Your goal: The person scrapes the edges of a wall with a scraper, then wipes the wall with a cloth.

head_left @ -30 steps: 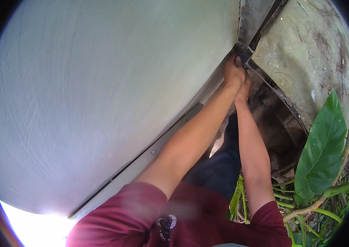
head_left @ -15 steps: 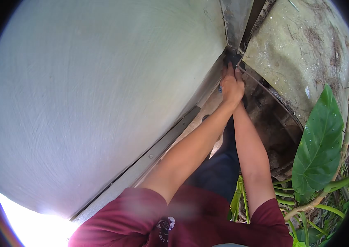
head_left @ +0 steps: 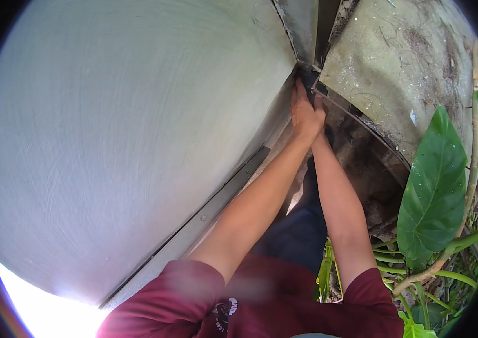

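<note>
My left hand reaches into the narrow corner at the edge of a large pale panel, its visible fingers stretched out. Their tips meet a dark thing in the corner, whose kind I cannot make out. My right hand is at the same spot, mostly hidden beneath the left one. Only a little of its fingers shows, so its grip cannot be seen. The wrists cross close together. Beside the right hand runs a thin curved rim.
A metal strip with bolts follows the panel's lower edge. To the right bulges a stained, pale slab with dry debris on it. A big green leaf and thick stems stand near my right arm. My leg is below.
The view has shifted slightly, so the corner and both hands appear further left. My left hand's fingers have moved a little along the panel edge; both hands stay in the corner.
</note>
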Action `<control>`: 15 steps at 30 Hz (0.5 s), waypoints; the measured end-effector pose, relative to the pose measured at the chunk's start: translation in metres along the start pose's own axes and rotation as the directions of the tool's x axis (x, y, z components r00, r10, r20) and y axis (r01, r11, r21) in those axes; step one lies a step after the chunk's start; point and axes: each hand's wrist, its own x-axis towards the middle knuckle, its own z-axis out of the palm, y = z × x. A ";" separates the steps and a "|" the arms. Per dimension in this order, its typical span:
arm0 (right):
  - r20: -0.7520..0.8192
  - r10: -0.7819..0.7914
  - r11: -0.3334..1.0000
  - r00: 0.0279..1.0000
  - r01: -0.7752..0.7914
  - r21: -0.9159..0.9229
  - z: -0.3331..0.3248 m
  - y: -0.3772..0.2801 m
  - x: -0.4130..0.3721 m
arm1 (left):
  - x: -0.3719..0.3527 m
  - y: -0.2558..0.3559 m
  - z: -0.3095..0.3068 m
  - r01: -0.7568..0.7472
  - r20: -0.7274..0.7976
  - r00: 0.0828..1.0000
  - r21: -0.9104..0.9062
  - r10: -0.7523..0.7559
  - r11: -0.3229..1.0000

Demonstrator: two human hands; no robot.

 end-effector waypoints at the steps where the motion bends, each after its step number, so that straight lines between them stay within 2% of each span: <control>1: 0.011 0.026 0.999 1.000 -0.026 0.035 0.000 0.002 0.001 | -0.002 0.000 -0.001 -0.015 -0.029 0.999 0.003 0.015 1.000; 5: 0.064 0.049 0.995 0.997 -0.054 0.082 -0.006 0.001 -0.010 | -0.014 0.007 -0.010 -0.090 -0.081 0.993 -0.050 0.086 0.995; 6: 0.084 0.049 0.996 0.995 -0.054 0.067 -0.008 -0.005 -0.015 | -0.013 0.002 -0.010 -0.033 -0.052 0.998 -0.104 0.027 0.994; 8: 0.167 0.032 0.972 0.985 0.009 -0.235 -0.017 -0.017 -0.018 | -0.018 -0.009 -0.010 0.102 0.018 0.995 -0.202 -0.100 0.974; 11: 0.124 -0.038 0.979 0.992 0.062 -0.195 -0.012 -0.004 -0.015 | -0.016 -0.011 -0.014 0.171 0.050 0.985 -0.236 -0.164 0.957; 14: 0.171 -0.253 0.911 0.952 0.294 -0.288 -0.016 -0.026 -0.014 | -0.022 0.005 -0.020 -0.087 -0.141 0.988 -0.234 0.055 0.968; 15: 0.116 -0.247 0.931 0.962 0.269 -0.248 -0.014 -0.024 -0.014 | -0.022 0.004 -0.018 -0.132 -0.157 0.982 -0.186 0.104 0.973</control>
